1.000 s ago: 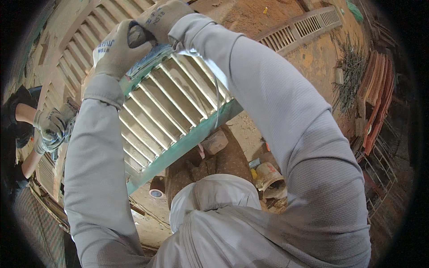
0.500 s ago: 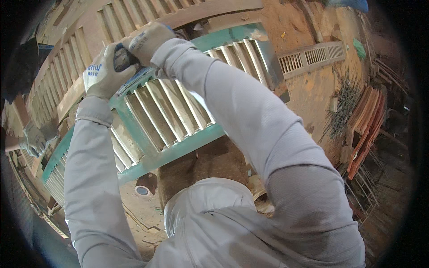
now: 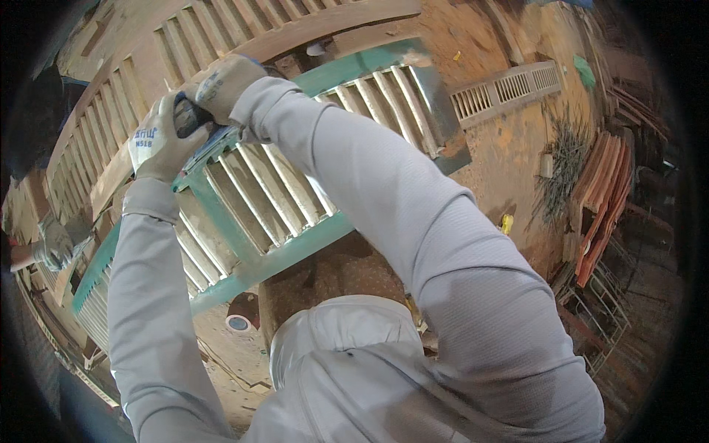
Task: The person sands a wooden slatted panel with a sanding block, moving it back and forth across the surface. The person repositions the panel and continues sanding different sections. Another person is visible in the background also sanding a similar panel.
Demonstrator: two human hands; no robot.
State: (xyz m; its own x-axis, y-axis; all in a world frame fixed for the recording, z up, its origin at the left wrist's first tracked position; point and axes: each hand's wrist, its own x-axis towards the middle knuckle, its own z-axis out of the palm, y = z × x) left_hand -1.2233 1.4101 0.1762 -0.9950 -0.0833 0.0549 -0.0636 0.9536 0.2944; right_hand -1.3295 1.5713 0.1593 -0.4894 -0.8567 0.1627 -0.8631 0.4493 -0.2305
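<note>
Both my hands wear white gloves with dark blue palms and meet over the far rail of a slatted panel with a green frame [image 3: 303,249]. My left hand [image 3: 156,140] is curled, its thumb and fingers around a dark shape that may be its own palm coating or something held. Right against it, my right hand [image 3: 224,87] is closed, knuckles up, fingers bent down out of sight. Whatever the two hands grip is hidden between them. The panel's pale slats [image 3: 284,193] stand in rows between green crossbars, under my right forearm.
A bare wooden slatted frame [image 3: 340,31] lies beyond the panel. At the left edge is another person's gloved hand [image 3: 55,244]. To the right are a small slatted panel [image 3: 512,88], a heap of thin rods [image 3: 563,173], red sheets [image 3: 607,203] and a yellow object [image 3: 507,224].
My hands stay together at the far rail and appear slightly lower and further left. The whole view has shifted a little, and the yellow object now shows beside my right arm.
</note>
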